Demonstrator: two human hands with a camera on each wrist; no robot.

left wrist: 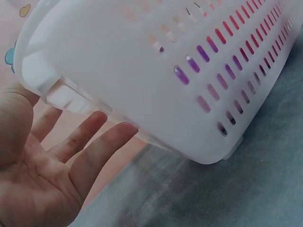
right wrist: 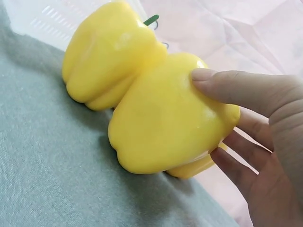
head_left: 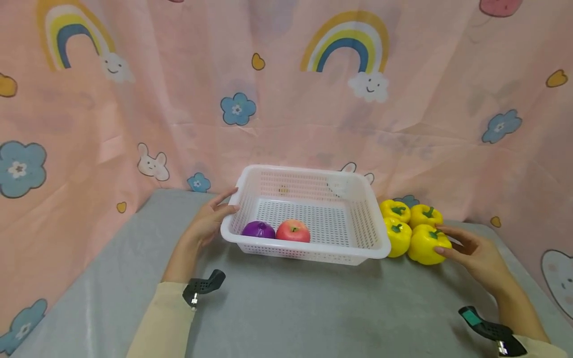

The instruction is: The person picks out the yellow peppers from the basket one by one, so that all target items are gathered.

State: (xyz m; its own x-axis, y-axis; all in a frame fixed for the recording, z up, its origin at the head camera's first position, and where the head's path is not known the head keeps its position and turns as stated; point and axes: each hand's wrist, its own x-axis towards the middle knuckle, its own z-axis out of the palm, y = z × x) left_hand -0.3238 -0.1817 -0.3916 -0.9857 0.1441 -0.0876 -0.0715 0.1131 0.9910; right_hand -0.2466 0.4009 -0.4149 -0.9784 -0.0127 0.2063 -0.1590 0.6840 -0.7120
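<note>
A white plastic basket (head_left: 304,256) stands on the table, and inside it a purple onion (head_left: 258,229) and a red apple (head_left: 293,231) lie against the near wall. My left hand (head_left: 208,219) holds the basket's left rim; in the left wrist view the thumb is at the rim and the fingers reach along the end wall. Several yellow bell peppers cluster to the basket's right. The nearest bell pepper (head_left: 425,246) is between the thumb and fingers of my right hand (head_left: 479,256). In the right wrist view, the thumb presses this bell pepper (right wrist: 161,118) and some fingertips are hidden behind it.
A grey cloth covers the table (head_left: 291,308). Behind it hangs a pink curtain (head_left: 286,134) printed with rainbows and flowers. Another bell pepper (head_left: 397,237) sits tight between the gripped one and the basket, with more peppers just behind.
</note>
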